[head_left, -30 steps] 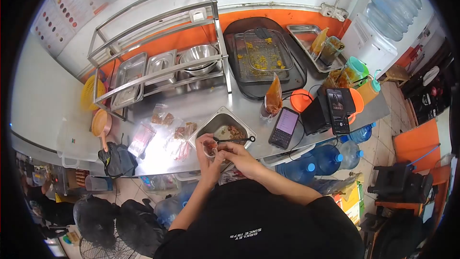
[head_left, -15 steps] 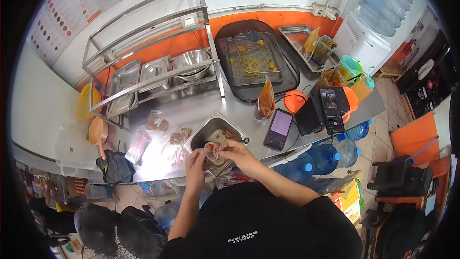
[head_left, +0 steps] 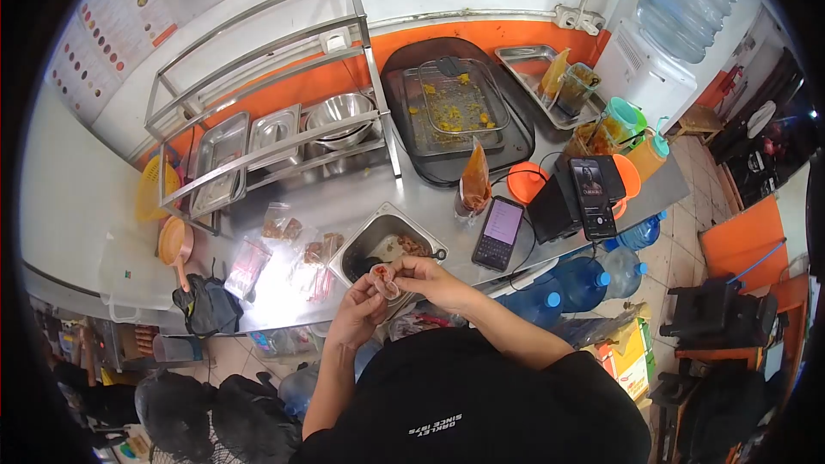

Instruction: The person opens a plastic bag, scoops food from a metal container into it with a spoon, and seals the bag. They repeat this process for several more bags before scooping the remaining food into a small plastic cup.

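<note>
A small clear plastic bag [head_left: 384,282] with reddish-brown food in it is held between my two hands, over the near edge of a steel pan [head_left: 369,232]. My left hand [head_left: 357,314] pinches the bag's left side. The fingers of my right hand [head_left: 423,279] are closed on its right side. Inside the pan lie pieces of brown food and a dark-handled utensil [head_left: 439,254]. Left of the pan, small filled bags [head_left: 282,222] and a stack of flat plastic bags [head_left: 247,268] lie on the steel table.
A metal rack [head_left: 266,94] with steel pans stands at the back left. Behind the pan is a black tray [head_left: 455,112]. A sauce bag [head_left: 474,180], a phone [head_left: 498,232] and another phone [head_left: 593,198] are at the right. A black bag [head_left: 208,302] hangs at the left edge.
The small bag has tipped and looks more bunched. My left hand has moved slightly right and down, its fingers curled closer to my right hand.
</note>
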`<action>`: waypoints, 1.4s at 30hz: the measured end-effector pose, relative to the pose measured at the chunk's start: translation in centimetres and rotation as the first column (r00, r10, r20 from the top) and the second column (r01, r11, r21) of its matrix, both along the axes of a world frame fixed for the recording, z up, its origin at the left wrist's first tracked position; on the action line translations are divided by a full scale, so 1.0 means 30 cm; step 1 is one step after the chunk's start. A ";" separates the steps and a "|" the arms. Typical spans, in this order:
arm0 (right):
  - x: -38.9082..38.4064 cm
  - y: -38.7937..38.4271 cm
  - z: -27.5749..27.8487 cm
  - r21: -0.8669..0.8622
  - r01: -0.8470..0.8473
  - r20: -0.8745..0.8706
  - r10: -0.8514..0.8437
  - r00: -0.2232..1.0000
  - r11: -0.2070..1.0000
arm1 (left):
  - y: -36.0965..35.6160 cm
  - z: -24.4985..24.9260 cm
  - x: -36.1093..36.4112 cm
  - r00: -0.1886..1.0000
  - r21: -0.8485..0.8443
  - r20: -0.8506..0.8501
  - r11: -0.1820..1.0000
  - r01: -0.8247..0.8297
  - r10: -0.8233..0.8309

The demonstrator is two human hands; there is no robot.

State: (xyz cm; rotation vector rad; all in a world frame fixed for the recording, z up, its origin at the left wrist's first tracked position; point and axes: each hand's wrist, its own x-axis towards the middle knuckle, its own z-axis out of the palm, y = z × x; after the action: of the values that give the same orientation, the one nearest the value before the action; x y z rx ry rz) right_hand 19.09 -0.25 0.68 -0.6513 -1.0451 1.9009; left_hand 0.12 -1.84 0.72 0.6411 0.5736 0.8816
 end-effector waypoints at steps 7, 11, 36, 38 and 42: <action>0.014 0.001 0.001 0.026 -0.038 -0.018 0.038 0.999 0.999 | 0.005 -0.019 0.008 0.999 -0.076 0.023 0.996 -0.045 0.046; 0.016 0.002 0.000 0.082 -0.018 0.118 0.008 0.993 0.996 | 0.001 -0.019 0.031 0.985 -0.202 -0.092 0.966 -0.164 0.148; 0.008 -0.034 0.020 -0.010 0.126 0.030 -0.126 0.992 0.992 | 0.001 0.029 0.055 0.948 0.202 -0.158 0.949 -0.243 0.276; -0.015 -0.035 0.024 0.050 0.237 0.118 -0.241 0.963 0.970 | 0.018 0.004 0.086 0.842 0.407 -0.314 0.864 -0.298 0.438; -0.056 -0.045 0.035 0.616 0.284 0.490 -0.640 0.592 0.735 | 0.006 0.022 0.087 0.275 0.833 -0.532 0.554 0.000 0.801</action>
State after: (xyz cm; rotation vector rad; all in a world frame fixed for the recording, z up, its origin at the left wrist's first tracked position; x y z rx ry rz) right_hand 17.42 -1.61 1.72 -1.2372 -1.5330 0.8307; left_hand 2.73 -1.66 1.38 1.8512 1.5425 1.2993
